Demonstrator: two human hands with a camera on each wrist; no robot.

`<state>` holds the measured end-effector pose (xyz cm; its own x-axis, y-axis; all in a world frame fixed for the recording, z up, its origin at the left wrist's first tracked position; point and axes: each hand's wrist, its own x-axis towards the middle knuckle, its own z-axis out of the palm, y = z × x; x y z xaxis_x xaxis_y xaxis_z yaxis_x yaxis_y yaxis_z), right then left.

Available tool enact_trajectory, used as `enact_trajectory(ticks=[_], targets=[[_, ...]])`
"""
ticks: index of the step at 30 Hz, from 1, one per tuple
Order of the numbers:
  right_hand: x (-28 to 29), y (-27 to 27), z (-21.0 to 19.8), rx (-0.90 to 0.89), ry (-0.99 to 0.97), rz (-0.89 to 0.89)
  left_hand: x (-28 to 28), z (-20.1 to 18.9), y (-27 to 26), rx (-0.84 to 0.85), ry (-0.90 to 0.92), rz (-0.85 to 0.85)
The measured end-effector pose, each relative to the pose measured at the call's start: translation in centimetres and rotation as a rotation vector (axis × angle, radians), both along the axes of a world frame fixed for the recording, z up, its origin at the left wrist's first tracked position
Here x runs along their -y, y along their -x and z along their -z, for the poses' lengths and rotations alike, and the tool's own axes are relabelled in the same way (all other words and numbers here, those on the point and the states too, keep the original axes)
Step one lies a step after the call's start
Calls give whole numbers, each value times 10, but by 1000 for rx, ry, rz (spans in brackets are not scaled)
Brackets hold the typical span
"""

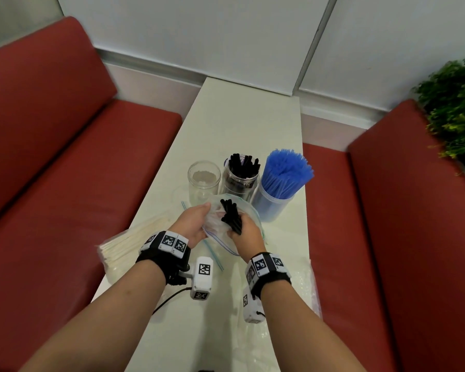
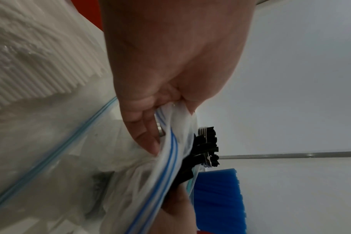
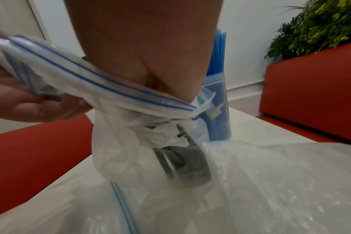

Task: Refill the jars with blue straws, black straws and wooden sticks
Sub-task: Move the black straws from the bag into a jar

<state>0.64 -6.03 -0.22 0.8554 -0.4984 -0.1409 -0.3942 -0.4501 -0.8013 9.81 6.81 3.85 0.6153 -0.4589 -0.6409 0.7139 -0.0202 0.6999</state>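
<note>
Three jars stand in a row on the white table (image 1: 226,124): an empty clear jar (image 1: 204,181), a jar of black straws (image 1: 240,173) and a jar packed with blue straws (image 1: 282,181). Just in front of them my left hand (image 1: 196,224) pinches the rim of a clear zip bag (image 1: 220,237) (image 2: 170,142). My right hand (image 1: 246,232) reaches into the bag's mouth and grips a bundle of black straws (image 1: 231,216) (image 2: 206,147), whose tips stick up out of the bag. In the right wrist view the lower ends of the straws (image 3: 182,161) show grey through the plastic.
A bag of pale wooden sticks (image 1: 129,242) (image 2: 30,63) lies at the table's left edge by my left wrist. Crumpled clear plastic bags (image 1: 293,291) (image 3: 270,182) lie on the near right. Red bench seats (image 1: 65,183) flank the table; a plant (image 1: 457,103) stands far right.
</note>
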Motion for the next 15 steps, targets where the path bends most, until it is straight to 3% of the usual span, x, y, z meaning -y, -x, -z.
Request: enact_trajectory(ticks=[8,15], targets=[[-1,3,7,-11,1,26,-11,0,3,19,-21,-41],[-3,1,-23,20,-49,24,-12,-5,-2,23,-29,-32]])
